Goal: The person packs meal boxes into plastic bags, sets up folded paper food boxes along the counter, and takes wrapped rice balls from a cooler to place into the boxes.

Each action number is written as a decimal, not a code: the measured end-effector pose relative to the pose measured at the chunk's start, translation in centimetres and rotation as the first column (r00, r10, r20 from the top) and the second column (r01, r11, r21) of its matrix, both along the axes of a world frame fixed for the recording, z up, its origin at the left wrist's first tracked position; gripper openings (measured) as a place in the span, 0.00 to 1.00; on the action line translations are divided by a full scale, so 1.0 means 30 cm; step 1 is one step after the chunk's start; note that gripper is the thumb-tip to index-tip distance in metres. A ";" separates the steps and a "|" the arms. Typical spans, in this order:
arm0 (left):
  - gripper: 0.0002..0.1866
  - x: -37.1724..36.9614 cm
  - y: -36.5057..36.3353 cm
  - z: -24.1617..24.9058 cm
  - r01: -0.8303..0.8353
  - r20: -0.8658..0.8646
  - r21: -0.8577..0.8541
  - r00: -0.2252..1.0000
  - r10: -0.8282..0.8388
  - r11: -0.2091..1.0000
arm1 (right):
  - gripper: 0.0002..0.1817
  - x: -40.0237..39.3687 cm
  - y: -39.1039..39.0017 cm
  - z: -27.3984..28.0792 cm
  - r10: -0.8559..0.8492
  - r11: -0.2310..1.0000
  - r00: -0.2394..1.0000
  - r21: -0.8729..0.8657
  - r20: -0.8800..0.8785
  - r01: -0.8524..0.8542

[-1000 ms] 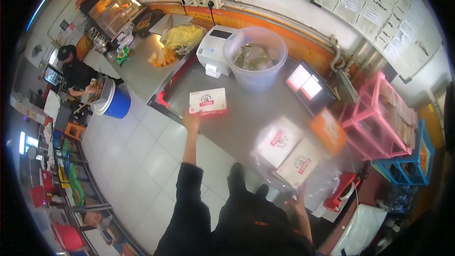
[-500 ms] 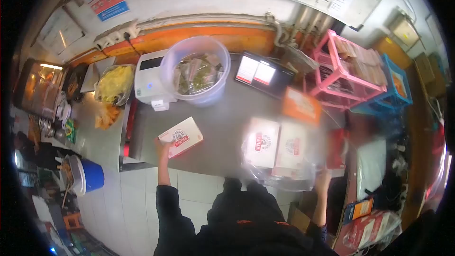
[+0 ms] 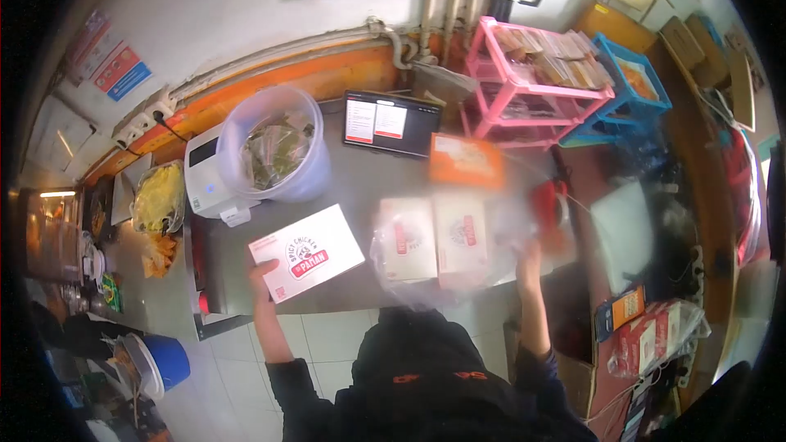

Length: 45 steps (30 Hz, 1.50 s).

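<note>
My left hand (image 3: 264, 278) grips the left edge of a white cardboard food box (image 3: 307, 252) with red and black printing, tilted above the metal counter. Two similar boxes, a left box (image 3: 407, 239) and a right box (image 3: 463, 237), lie side by side inside a clear plastic bag (image 3: 422, 293). At the bag's right side, my right hand (image 3: 528, 266) has its fingers closed on the plastic; they are partly blurred. An orange box (image 3: 467, 161) sits just behind the bag.
Behind the counter (image 3: 348, 184) stand a white printer (image 3: 206, 180), a clear bucket of sachets (image 3: 315, 160) and a tablet (image 3: 417, 133). A pink rack (image 3: 536, 92) is at the back right. To the left hangs a blue bin (image 3: 168, 360) below the counter.
My left hand has raised the box, which looks larger and nearer. My right hand has moved up along the bag's right side. The whole view has shifted as the head turned.
</note>
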<state>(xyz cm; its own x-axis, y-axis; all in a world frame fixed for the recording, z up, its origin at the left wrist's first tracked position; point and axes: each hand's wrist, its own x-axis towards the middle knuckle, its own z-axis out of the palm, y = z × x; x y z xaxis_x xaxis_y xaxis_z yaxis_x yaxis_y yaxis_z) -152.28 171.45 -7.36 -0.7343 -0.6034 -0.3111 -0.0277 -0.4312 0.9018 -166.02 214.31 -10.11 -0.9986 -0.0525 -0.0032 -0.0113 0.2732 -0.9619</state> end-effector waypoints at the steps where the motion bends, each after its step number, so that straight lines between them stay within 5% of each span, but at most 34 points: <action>1: 0.29 -0.040 0.057 0.090 0.067 -0.091 0.064 0.994 -0.061 0.996 | 0.10 -0.004 -0.062 0.155 0.114 0.993 0.991 -0.005 -0.065 -0.115; 2: 0.30 -0.086 0.105 0.132 0.138 -0.187 0.122 0.976 -0.114 0.983 | 0.10 -0.025 -0.083 0.167 0.099 0.995 0.993 -0.004 -0.063 -0.100; 4: 0.24 -0.193 0.194 0.104 0.316 -0.154 0.161 0.944 -0.293 0.935 | 0.15 -0.064 -0.097 0.187 0.119 0.924 0.969 -0.380 0.215 -0.029; 7: 0.24 -0.355 0.432 0.007 0.501 0.338 0.152 0.784 -0.521 0.852 | 0.22 -0.098 -0.090 0.231 0.080 0.814 0.963 -0.574 0.259 0.087; 8: 0.27 -0.388 0.512 -0.054 0.546 0.197 0.111 0.807 -0.557 0.830 | 0.22 -0.101 -0.082 0.242 0.053 0.812 0.966 -0.574 0.254 0.106; 10: 0.31 -0.441 0.558 -0.279 0.648 0.123 -0.323 0.752 -0.648 0.690 | 0.26 -0.108 -0.061 0.260 0.092 0.794 0.974 -0.606 0.206 0.054; 11: 0.31 -0.439 0.568 -0.213 0.665 0.118 -0.324 0.734 -0.669 0.673 | 0.29 -0.113 -0.048 0.255 0.110 0.815 0.974 -0.579 0.200 0.026; 13: 0.34 -0.423 0.562 0.014 0.729 0.635 -0.683 0.619 -0.461 0.038 | 0.29 -0.115 -0.021 0.281 0.099 0.829 0.978 -0.559 0.184 0.021; 14: 0.35 -0.390 0.528 0.013 0.701 0.721 -0.692 0.665 -0.193 -0.169 | 0.30 -0.097 -0.014 0.293 0.118 0.842 0.975 -0.540 0.189 0.003; 15: 0.38 -0.377 0.463 0.021 0.734 0.776 -0.630 0.592 -0.217 -0.253 | 0.27 -0.083 -0.028 0.312 0.065 0.855 0.976 -0.515 0.208 0.053; 16: 0.39 -0.356 0.377 0.008 0.684 0.873 -0.440 0.477 -0.100 -0.582 | 0.27 -0.075 -0.012 0.314 0.038 0.851 0.979 -0.520 0.200 0.073; 18: 0.36 -0.337 0.270 0.066 0.614 0.973 -0.167 0.229 -0.028 -0.772 | 0.23 -0.072 0.009 0.323 0.064 0.874 0.989 -0.486 0.134 0.010; 21: 0.19 -0.325 0.277 0.364 0.381 0.954 -0.299 0.144 -0.263 -0.875 | 0.18 -0.046 0.062 0.465 -0.068 0.900 0.996 -0.427 0.063 0.089; 22: 0.13 -0.330 0.290 0.399 0.265 0.926 -0.375 0.057 -0.374 -0.888 | 0.18 -0.058 0.072 0.438 -0.071 0.913 0.997 -0.402 0.010 0.069; 24: 0.04 -0.328 0.287 0.404 0.345 0.718 -0.672 0.086 -0.691 -0.655 | 0.15 -0.076 0.038 0.404 -0.156 0.901 0.985 -0.398 0.073 0.172; 26: 0.05 -0.289 0.378 0.593 0.383 0.516 -0.819 0.161 -0.842 -0.428 | 0.12 -0.059 0.078 0.450 -0.038 0.899 0.999 -0.436 0.013 0.040; 29: 0.07 -0.243 0.456 0.706 0.254 0.426 -0.884 0.093 -0.900 -0.392 | 0.08 0.039 0.111 0.570 -0.202 0.913 0.975 -0.378 -0.095 0.152; 32: 0.13 -0.178 0.558 0.818 0.069 0.357 -0.933 0.084 -0.930 -0.352 | 0.07 0.140 0.236 0.630 -0.328 0.777 0.941 -0.590 -0.085 0.218; 34: 0.17 -0.161 0.613 0.816 -0.038 -0.043 -0.999 0.259 -0.965 0.034 | 0.06 0.225 0.312 0.699 -0.459 0.759 0.885 -0.555 -0.085 0.340; 36: 0.17 -0.197 0.683 0.828 -0.108 -0.108 -0.990 0.218 -0.970 0.086 | 0.05 0.318 0.398 0.735 -0.567 0.691 0.819 -0.590 -0.086 0.417; 39: 0.15 -0.175 0.881 0.902 -0.073 0.027 -0.997 -0.103 -0.994 -0.020 | 0.05 0.446 0.583 0.758 -0.670 0.654 0.722 -0.598 -0.174 0.463; 41: 0.11 -0.124 1.072 0.937 -0.071 -0.054 -0.994 -0.292 -0.955 0.078 | 0.06 0.547 0.713 0.802 -0.762 0.604 0.620 -0.553 -0.189 0.574; 43: 0.14 -0.083 1.232 0.944 -0.081 -0.007 -0.996 -0.394 -0.919 0.043 | 0.07 0.651 0.870 0.845 -0.805 0.583 0.536 -0.513 -0.256 0.630; 45: 0.14 -0.016 1.437 0.936 0.017 -0.157 -0.984 -0.543 -0.825 0.176 | 0.07 0.753 1.057 0.887 -0.820 0.571 0.493 -0.474 -0.290 0.670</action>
<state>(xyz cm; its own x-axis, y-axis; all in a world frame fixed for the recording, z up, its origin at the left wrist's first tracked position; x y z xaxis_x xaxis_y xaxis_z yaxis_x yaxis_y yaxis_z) -152.76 214.56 20.72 0.1267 0.6666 0.7346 0.7650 -0.5371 0.3554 -143.42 246.02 16.51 -0.5298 0.7887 0.3118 -0.3555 0.1273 -0.9260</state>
